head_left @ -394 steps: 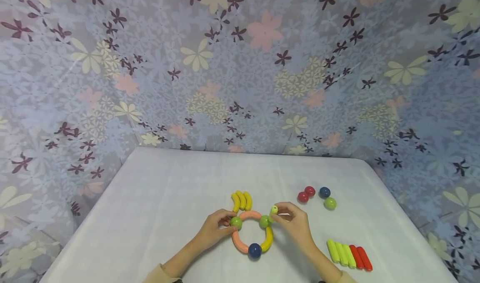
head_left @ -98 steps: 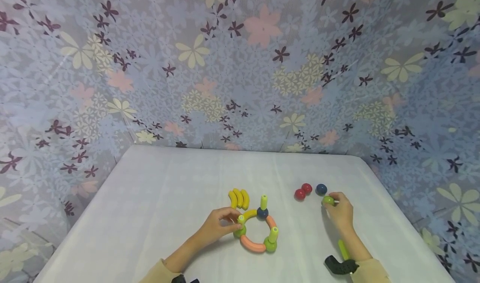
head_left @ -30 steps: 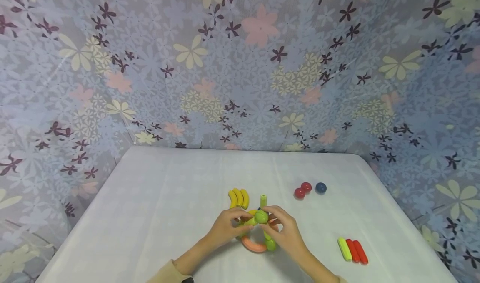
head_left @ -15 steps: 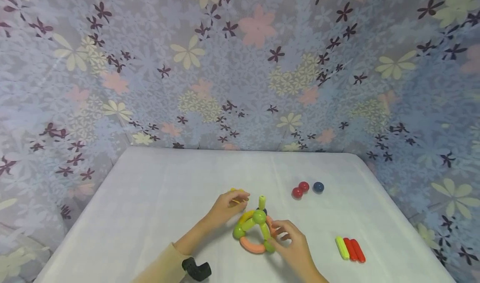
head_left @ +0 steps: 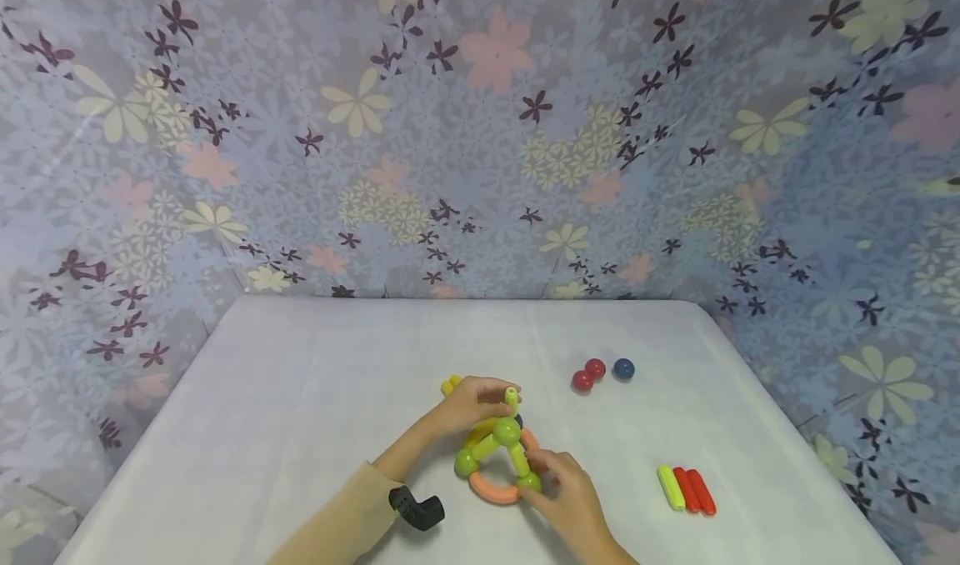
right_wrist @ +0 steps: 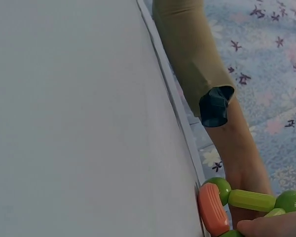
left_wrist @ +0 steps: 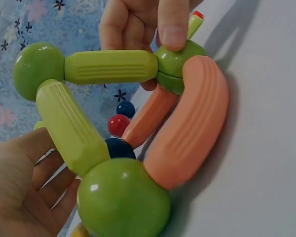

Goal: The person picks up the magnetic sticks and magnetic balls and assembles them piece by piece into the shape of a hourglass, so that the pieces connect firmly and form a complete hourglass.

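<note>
A building-toy frame of ribbed rods and balls stands on the white table. A green top ball joins two light green rods that slope to a left green ball and a right green ball. Between those lower balls lies a salmon curved rod. My left hand holds the upright light green rod at the back, over a mostly hidden blue ball. With thumb and fingers, my right hand pinches the right green ball. Its thumb presses that ball from above in the left wrist view.
Two red balls and a blue ball lie at the back right. One loose light green rod rests beside two red rods. Yellow curved rods are partly hidden behind my left hand. Floral cloth surrounds the table.
Both hands joined a green ball to two leaning rods at the top. My left hand then let go and moved to the back upright rod; my right hand went down to the right green ball.
</note>
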The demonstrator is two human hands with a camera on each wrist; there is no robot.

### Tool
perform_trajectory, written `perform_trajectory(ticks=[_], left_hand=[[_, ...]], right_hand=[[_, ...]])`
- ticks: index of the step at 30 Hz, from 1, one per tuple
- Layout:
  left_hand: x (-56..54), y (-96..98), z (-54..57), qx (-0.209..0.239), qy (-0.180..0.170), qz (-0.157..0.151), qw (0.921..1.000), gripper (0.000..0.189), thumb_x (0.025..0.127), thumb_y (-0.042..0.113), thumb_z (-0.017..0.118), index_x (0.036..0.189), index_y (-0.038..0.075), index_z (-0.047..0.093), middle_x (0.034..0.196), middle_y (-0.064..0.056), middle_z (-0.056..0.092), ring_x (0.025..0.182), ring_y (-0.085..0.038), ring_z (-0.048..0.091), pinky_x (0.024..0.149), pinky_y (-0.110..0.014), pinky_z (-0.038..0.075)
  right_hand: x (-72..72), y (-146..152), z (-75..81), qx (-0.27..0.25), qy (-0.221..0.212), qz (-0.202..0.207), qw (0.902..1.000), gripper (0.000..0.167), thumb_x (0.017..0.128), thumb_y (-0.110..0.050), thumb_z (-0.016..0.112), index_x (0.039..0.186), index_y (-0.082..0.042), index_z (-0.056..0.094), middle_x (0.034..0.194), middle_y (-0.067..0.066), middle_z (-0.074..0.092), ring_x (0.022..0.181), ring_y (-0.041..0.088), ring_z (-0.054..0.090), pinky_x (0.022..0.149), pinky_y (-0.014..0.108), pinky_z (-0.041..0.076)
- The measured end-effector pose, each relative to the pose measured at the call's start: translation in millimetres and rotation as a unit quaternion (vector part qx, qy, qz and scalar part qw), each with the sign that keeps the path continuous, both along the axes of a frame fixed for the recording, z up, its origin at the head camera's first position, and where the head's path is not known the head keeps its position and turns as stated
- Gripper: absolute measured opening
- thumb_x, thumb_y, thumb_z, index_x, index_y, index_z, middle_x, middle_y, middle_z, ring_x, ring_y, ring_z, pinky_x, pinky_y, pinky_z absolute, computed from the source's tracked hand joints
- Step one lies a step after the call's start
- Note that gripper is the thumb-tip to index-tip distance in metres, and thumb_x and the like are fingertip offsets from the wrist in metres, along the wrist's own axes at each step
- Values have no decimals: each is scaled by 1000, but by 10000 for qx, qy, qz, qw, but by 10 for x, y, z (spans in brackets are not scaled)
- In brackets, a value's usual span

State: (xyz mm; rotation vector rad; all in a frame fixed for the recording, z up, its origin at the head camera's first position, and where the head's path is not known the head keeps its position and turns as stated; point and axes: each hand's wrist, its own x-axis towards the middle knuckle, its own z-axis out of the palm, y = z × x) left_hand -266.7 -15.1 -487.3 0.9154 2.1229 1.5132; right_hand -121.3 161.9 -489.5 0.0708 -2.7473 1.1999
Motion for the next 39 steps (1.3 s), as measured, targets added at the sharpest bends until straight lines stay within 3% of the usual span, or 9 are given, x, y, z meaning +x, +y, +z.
perform_trajectory(ticks=[4, 12, 17, 22, 28, 33, 39], left_hand=[[25, -55, 1, 32, 172, 132, 9998, 39, 92, 23, 63, 126, 2, 60, 125, -11, 64, 115, -22, 61, 99, -29, 48], [143, -258, 13, -30, 1092, 194, 9938, 35, 89, 21, 66, 119, 3, 65, 113, -9, 68, 103, -15, 61, 90, -28, 52], [248, -389, 54, -199, 1727, 158, 9846, 34, 89, 19, 66, 117, 1, 65, 113, -12, 69, 101, -18, 65, 89, -30, 54], [360, -484, 83, -454, 2368, 130, 9704, 32, 89, 22, 66, 116, 5, 67, 111, -6, 69, 102, -14, 63, 90, -27, 52], [471, -516, 67, -489, 2682, 123, 9620, 31, 86, 18, 69, 116, 9, 68, 104, -1, 67, 92, -9, 61, 81, -25, 53], [523, -500, 82, -815, 2857, 183, 9547, 34, 86, 22, 69, 118, 11, 67, 105, 1, 65, 91, -10, 59, 82, -22, 51], [554, -493, 60, -803, 2599, 355, 9616, 35, 87, 27, 68, 119, 11, 67, 102, 3, 65, 86, -9, 55, 77, -19, 48]], right_hand=[[-33, 2, -3, 16, 46, -45, 10000, 38, 71, -13, 81, 106, -18, 67, 91, -11, 68, 86, 4, 55, 73, 19, 48], [-124, 80, -33, -264, 369, -102, 9989, 40, 70, 2, 77, 106, -13, 68, 99, -5, 70, 93, 12, 61, 78, 23, 51], [-232, 124, -59, -406, 448, 29, 9982, 36, 74, 4, 74, 105, -12, 68, 105, -1, 71, 99, 19, 64, 83, 28, 53], [-364, 157, -86, -591, 472, 208, 9969, 34, 75, 6, 71, 105, -11, 69, 106, 2, 72, 102, 22, 66, 85, 30, 54], [-497, 203, -95, -846, 378, 788, 9926, 30, 81, 1, 69, 107, -14, 69, 110, 1, 71, 105, 20, 64, 86, 26, 54], [-580, 199, -91, -912, 188, 1062, 9900, 29, 85, -2, 67, 112, -13, 68, 116, 5, 69, 110, 24, 63, 89, 28, 53], [-685, 196, -147, -1098, -34, 1152, 9873, 30, 84, -2, 67, 113, -13, 67, 120, 7, 67, 115, 28, 60, 93, 33, 52]])
